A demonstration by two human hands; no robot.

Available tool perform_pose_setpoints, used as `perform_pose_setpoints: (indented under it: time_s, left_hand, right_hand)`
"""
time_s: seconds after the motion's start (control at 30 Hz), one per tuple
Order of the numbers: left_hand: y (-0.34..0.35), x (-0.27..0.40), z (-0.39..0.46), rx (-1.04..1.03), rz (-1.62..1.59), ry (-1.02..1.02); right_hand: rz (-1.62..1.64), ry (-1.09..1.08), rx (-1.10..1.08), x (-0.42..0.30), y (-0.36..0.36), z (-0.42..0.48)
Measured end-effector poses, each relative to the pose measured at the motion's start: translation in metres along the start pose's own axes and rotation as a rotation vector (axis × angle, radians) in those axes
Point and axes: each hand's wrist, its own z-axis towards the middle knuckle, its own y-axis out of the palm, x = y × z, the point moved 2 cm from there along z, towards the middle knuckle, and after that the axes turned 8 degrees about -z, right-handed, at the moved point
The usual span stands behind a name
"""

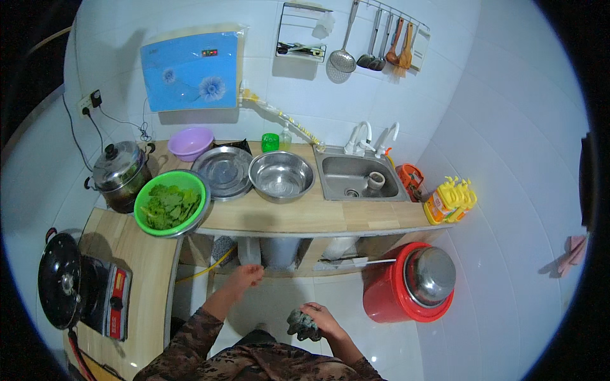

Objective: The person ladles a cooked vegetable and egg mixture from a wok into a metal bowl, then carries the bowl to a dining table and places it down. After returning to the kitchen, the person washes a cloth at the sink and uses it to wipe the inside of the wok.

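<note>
My right hand [322,318] is closed on a crumpled grey-green cloth [303,325], held low in front of my body. To its left, my left hand [249,276] is raised just before the counter's front edge, its fingers curled; whether anything is in them is too blurred to tell. On the counter above the hands stands an empty steel basin [281,177]. Beside it lies a round steel lid or tray [224,171]. A green plastic basket [206,202] of leafy greens [172,205] sits in a steel bowl at the counter's corner.
A steel sink [333,166] with two white taps holds a small white object. A red bucket [381,300] topped by a steel bowl [431,276] stands at right. On the left are a steamer pot [121,174], a gas stove [107,300] and a black wok [59,281].
</note>
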Motion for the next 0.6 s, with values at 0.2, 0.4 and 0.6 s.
perform_pose_setpoints:
  time_s: [0.2,0.4,0.6]
  left_hand:
    - [-0.017,0.038,0.126,0.115,-0.466,-0.058]
    - [-0.03,0.05,0.232,0.338,-0.621,-0.076]
    - [-0.029,0.054,0.296,0.411,-0.734,-0.001]
  right_hand:
    - [0.077,0.122,0.089,-0.014,-0.033,0.068]
    - [-0.034,0.187,0.013,-0.082,-0.07,0.125]
    - [0.001,0.172,-0.143,-0.124,-0.096,0.196]
